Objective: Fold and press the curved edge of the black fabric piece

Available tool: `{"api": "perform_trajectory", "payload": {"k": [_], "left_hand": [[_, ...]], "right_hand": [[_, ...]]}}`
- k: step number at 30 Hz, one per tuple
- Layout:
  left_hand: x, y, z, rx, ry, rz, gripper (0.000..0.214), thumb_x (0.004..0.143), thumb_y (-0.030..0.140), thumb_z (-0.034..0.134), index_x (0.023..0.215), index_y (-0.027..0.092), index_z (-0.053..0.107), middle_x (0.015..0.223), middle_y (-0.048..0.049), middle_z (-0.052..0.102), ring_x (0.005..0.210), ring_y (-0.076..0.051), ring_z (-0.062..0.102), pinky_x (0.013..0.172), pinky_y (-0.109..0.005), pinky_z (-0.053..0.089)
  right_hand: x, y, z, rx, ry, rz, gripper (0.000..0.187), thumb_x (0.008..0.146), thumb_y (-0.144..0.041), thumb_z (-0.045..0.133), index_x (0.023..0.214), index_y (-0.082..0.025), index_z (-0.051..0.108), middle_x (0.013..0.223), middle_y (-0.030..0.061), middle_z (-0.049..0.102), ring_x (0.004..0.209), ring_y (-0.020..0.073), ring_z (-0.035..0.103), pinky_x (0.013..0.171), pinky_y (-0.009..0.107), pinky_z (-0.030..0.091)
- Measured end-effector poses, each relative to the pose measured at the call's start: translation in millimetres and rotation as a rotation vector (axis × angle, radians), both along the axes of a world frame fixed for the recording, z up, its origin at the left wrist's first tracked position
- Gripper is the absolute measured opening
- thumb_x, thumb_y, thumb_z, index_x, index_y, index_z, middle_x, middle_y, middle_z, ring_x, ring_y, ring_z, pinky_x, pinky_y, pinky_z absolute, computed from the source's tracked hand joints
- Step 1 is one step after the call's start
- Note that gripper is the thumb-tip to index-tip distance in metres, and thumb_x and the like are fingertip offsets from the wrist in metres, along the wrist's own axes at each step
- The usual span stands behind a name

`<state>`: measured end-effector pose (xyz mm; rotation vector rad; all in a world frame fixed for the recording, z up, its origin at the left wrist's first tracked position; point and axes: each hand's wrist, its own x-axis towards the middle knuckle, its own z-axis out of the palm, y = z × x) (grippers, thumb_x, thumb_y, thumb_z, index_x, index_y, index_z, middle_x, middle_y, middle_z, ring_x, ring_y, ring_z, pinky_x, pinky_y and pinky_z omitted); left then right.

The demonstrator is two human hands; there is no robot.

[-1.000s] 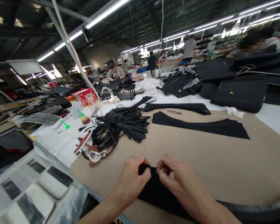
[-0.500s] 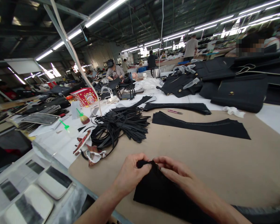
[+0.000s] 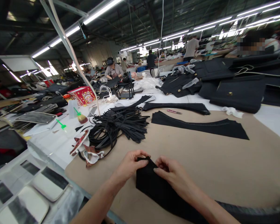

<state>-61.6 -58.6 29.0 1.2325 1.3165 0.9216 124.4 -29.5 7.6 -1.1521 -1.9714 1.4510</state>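
Note:
A long black fabric panel (image 3: pixel 151 183) lies at the near edge of the tan work surface (image 3: pixel 200 161), its far end lifted. My left hand (image 3: pixel 133 163) pinches the upper left corner between thumb and fingers. Along the top edge, a little to the right, my right hand (image 3: pixel 169 169) grips the same panel with curled fingers. A dark curved strip (image 3: pixel 247 211) runs off to the lower right; whether it joins the panel is hidden by my right forearm. Farther back lies a second black panel (image 3: pixel 198 126) with a curved edge.
Left of centre is a heap of black strips (image 3: pixel 121 124) with brown and white scraps (image 3: pixel 92 155). Pink-handled snips (image 3: pixel 174 111) lie near stacked panels (image 3: pixel 177 107). A yellow-brown glue bottle (image 3: pixel 81 118) stands at left. Black bags (image 3: pixel 235 93) pile up at back right.
My right hand has drawn slightly apart from my left, its fingers more curled. The panel's end is raised a bit and tilted. The view has shifted slightly.

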Motion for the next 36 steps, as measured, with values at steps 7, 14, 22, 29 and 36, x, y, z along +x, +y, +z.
{"api": "perform_trajectory", "payload": {"k": [7, 14, 22, 29, 36], "left_hand": [[-12, 11, -26.5, 0.209, 0.225, 0.173, 0.026, 0.076, 0.014, 0.056, 0.101, 0.017, 0.062, 0.101, -0.0072, 0.06, 0.095, -0.02, 0.053, 0.089, -0.035, 0.04], [-3, -9, -50.2, 0.586, 0.787, -0.143, 0.036, 0.09, 0.008, 0.039, 0.116, 0.022, 0.06, 0.109, -0.006, 0.061, 0.102, -0.022, 0.051, 0.09, -0.039, 0.041], [-2, -10, -53.2, 0.588, 0.952, -0.221, 0.044, 0.089, 0.005, 0.038, 0.128, 0.021, 0.05, 0.115, -0.0069, 0.057, 0.105, -0.022, 0.048, 0.09, -0.041, 0.045], [0, -10, -56.2, 0.58, 1.002, -0.205, 0.043, 0.086, 0.004, 0.04, 0.124, 0.02, 0.053, 0.114, -0.0076, 0.056, 0.104, -0.023, 0.048, 0.09, -0.041, 0.046], [0, -10, -53.9, 0.574, 1.026, -0.218, 0.047, 0.084, 0.002, 0.038, 0.126, 0.02, 0.051, 0.116, -0.0084, 0.055, 0.105, -0.024, 0.048, 0.09, -0.042, 0.045]], "right_hand": [[-7, 18, -16.8, 0.14, -0.289, -0.065, 0.01, 0.078, -0.009, 0.054, 0.075, -0.018, 0.054, 0.069, -0.002, 0.058, 0.068, 0.016, 0.052, 0.061, 0.027, 0.032], [-8, 16, -20.8, 0.391, -0.453, -0.074, 0.018, 0.081, -0.012, 0.061, 0.097, -0.019, 0.061, 0.1, 0.0041, 0.06, 0.097, 0.0229, 0.053, 0.08, 0.035, 0.033], [-5, 6, -29.5, 0.697, -0.544, -0.031, 0.03, 0.092, -0.013, 0.044, 0.115, -0.023, 0.06, 0.107, 0.0063, 0.06, 0.1, 0.0239, 0.052, 0.081, 0.04, 0.035], [-2, 6, -39.6, 0.824, -0.551, -0.001, 0.047, 0.087, -0.005, 0.031, 0.12, -0.019, 0.06, 0.123, 0.006, 0.059, 0.111, 0.0225, 0.051, 0.095, 0.046, 0.031], [0, 5, -47.9, 0.983, -0.589, 0.046, 0.058, 0.079, -0.001, 0.03, 0.127, -0.019, 0.056, 0.134, 0.0026, 0.054, 0.125, 0.0212, 0.043, 0.108, 0.053, 0.021]]}}
